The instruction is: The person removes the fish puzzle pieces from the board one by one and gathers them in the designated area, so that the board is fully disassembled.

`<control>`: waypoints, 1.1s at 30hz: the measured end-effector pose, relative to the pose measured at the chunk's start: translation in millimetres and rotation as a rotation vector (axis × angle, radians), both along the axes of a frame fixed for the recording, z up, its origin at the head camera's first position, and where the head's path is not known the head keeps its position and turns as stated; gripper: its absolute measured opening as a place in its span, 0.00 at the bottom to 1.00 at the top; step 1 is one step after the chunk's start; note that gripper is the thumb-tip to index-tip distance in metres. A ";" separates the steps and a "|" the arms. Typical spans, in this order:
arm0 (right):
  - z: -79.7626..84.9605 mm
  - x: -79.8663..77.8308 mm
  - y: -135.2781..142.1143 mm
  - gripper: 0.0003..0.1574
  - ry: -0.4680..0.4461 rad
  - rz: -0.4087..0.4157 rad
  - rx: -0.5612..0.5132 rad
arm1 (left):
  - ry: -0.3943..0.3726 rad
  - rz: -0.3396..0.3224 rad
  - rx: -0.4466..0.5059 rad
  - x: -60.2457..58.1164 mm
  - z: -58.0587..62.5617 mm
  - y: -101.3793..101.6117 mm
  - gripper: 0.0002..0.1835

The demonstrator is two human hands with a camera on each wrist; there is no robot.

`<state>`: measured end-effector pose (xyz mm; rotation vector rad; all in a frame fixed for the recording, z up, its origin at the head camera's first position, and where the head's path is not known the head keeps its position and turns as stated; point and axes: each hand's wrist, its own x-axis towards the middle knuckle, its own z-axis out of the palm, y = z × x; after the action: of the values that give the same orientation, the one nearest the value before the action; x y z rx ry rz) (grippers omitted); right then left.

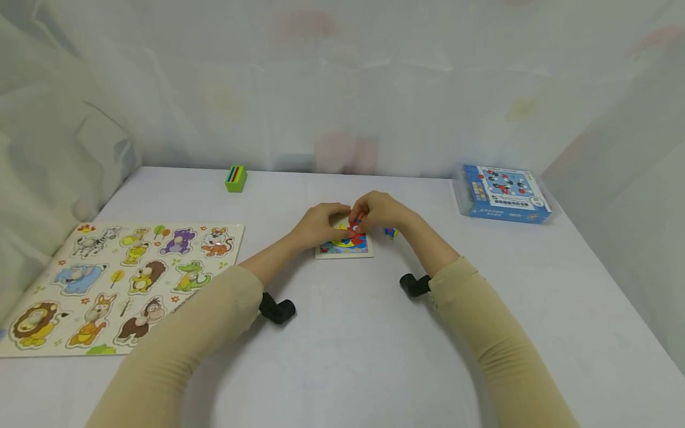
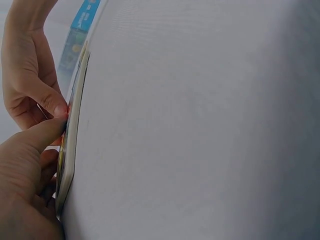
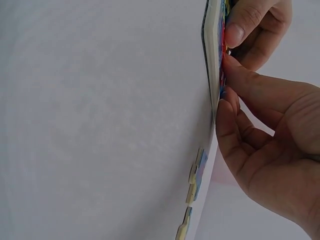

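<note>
A small jigsaw board [image 1: 345, 257] with a colorful picture and a pale wooden rim lies flat on the white table. My left hand [image 1: 317, 227] is at its left side, the straight thumb pressing on the picture beside a red puzzle piece [image 1: 357, 240]. From the far right, my right hand [image 1: 381, 211] reaches over the board and pinches at the red piece with thumb and fingertips. The right wrist view shows the right thumb [image 3: 245, 77] against the red surface, close to the left thumb [image 3: 235, 35]. Fingers hide much of the picture.
Loose puzzle pieces [image 1: 392, 232] lie just right of the board. A large animal peg puzzle [image 1: 173, 249] covers the left of the table. Farther back are a green block [image 1: 236, 179] with colored stripes and, at right, a blue box [image 1: 505, 193] in clear plastic.
</note>
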<state>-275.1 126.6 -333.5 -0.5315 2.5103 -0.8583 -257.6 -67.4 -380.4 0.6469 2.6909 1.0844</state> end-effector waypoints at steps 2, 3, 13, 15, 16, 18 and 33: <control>-0.2 0.3 -0.4 0.14 0.010 0.003 0.005 | 0.000 -0.002 -0.002 -0.1 -0.1 -0.3 0.34; -0.2 0.6 -0.7 0.13 0.015 0.003 0.009 | -0.002 -0.001 -0.002 0.0 0.0 -0.4 0.34; 1.0 3.3 -3.2 0.12 0.053 -0.009 0.057 | -0.011 0.004 -0.001 1.0 0.9 -0.5 0.34; 1.3 3.6 -3.4 0.12 0.056 -0.011 0.061 | -0.010 0.002 -0.001 0.7 0.6 -0.7 0.34; 1.5 3.6 -3.4 0.13 0.058 -0.012 0.063 | -0.010 0.001 0.001 0.5 0.5 -0.7 0.34; 1.8 3.6 -3.7 0.13 0.060 -0.012 0.065 | -0.013 -0.001 0.002 0.0 0.2 -0.9 0.34; 2.7 4.7 -3.5 0.25 0.075 -0.033 0.028 | -0.006 -0.006 0.006 -0.5 0.7 -0.8 0.34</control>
<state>-270.4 123.1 -330.8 -0.5230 2.6018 -0.8288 -258.1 -68.2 -379.7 0.6512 2.6801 1.0918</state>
